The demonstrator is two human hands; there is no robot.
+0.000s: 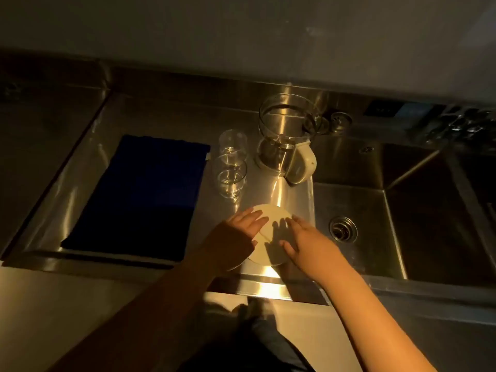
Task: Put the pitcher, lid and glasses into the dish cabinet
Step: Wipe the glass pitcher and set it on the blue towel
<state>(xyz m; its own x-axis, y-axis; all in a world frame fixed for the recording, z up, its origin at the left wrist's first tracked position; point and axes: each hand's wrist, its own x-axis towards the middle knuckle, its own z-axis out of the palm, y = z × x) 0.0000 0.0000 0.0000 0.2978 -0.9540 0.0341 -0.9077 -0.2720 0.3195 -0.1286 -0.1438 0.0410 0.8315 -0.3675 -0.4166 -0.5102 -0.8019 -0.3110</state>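
Note:
A round cream lid (271, 232) lies flat on the steel drainboard (290, 194), close to its front edge. My left hand (236, 237) rests on the lid's left side with straight fingers. My right hand (306, 242) lies over its right side, fingers spread and straight. Behind the lid stand two clear glasses (231, 162), one behind the other. To their right is a glass pitcher (284, 135) with a cream handle, upright and without its lid. The dish cabinet is not in view.
A dark blue cloth (139, 194) covers the left part of the drainboard. A deep steel sink (375, 210) with a drain lies right of the lid. A pale wall or cabinet face fills the top of the view.

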